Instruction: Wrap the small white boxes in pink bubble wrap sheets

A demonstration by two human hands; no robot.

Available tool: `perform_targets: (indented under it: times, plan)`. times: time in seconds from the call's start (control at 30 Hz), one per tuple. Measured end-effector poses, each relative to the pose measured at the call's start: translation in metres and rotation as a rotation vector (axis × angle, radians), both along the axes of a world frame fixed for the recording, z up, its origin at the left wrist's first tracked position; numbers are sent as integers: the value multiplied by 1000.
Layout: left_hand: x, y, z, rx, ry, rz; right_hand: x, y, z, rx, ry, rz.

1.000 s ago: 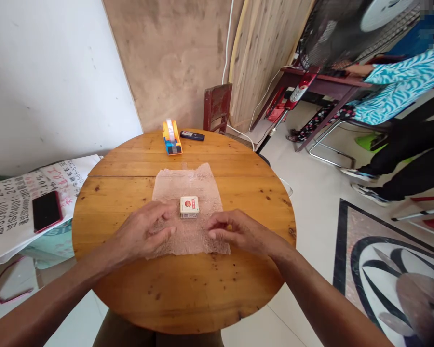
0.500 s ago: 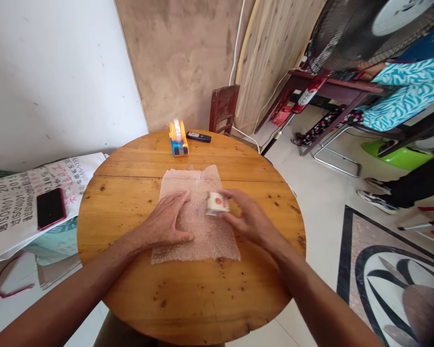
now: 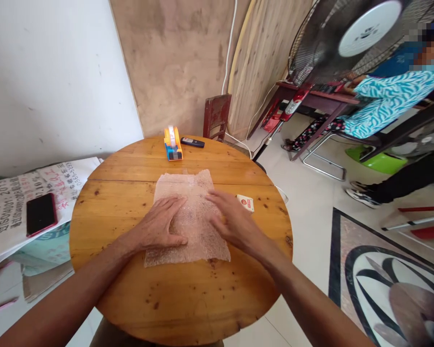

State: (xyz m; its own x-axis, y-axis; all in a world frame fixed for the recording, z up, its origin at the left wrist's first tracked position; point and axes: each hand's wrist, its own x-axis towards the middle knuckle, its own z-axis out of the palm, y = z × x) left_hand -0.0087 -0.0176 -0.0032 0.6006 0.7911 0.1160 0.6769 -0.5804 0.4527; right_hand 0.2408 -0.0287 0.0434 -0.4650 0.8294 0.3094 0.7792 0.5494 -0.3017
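Left hand [image 3: 159, 224] spread out on the bubble wrap [image 3: 194, 217], right hand [image 3: 234, 220] fingers apart at its right edge, gripping nothing. A dragging palm could bunch the wrap; a careless knuckle might bump the little white-and-red box [image 3: 246, 203] just right of it.

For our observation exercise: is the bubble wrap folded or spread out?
Spread out: the bubble wrap lies flat on the table, all four corners showing.

My left hand [image 3: 161, 224] lies palm-down on the bubble wrap's [image 3: 197, 217] left side, thumb splayed. Right hand [image 3: 235, 221], fingers loosely bent, at its right edge. Forearms [image 3: 90, 282] converge.
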Motion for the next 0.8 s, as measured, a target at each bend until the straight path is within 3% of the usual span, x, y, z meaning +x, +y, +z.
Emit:
perform_targets:
  times: [0.07, 0.17, 0.37, 0.53, 0.8]
  plan:
    - [0, 0, 1, -2, 7, -7, -25, 13, -4, -63, -96, 62]
    - [-1, 1, 2, -9, 15, -15, -41, 34, -16, -113, -220, -28]
    - [-4, 1, 0, -15, -4, -39, -38, 36, -35, -62, -248, -146]
    - [-5, 0, -2, 20, -45, -24, -36, 36, -36, -35, -221, -133]
    - [-6, 4, -2, 160, -74, 107, -27, 44, -41, -30, -91, -115]
